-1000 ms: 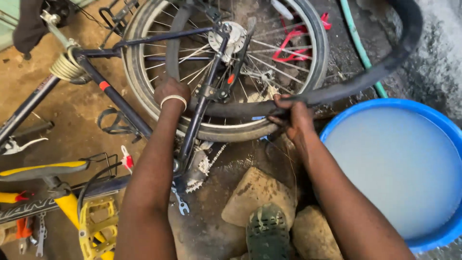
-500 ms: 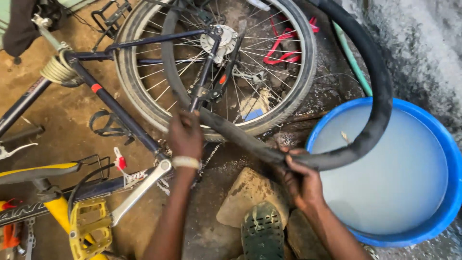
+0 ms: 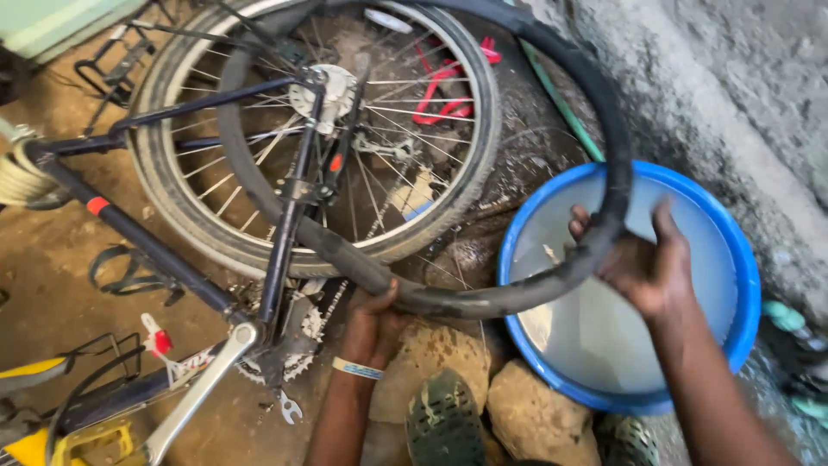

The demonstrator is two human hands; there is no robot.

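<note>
**Holding an inner tube over the water basin**

Looping past the bicycle wheel [image 3: 319,138], the black inner tube [image 3: 483,298] sags over the blue basin [image 3: 742,285]. The right hand [image 3: 642,263] and left hand [image 3: 373,321] both grasp it; wet rubber might slip, or snag the spokes.

You've got one cam only, head-mounted, looking steeply down and slightly fwd over your own forearms at muddy ground [image 3: 78,259]. It's close: the bike wheel [image 3: 207,233] fills the upper left, the blue basin [image 3: 742,285] sits at the right edge, stones [image 3: 535,414] and your shoe [image 3: 444,423] at the bottom edge.
</note>
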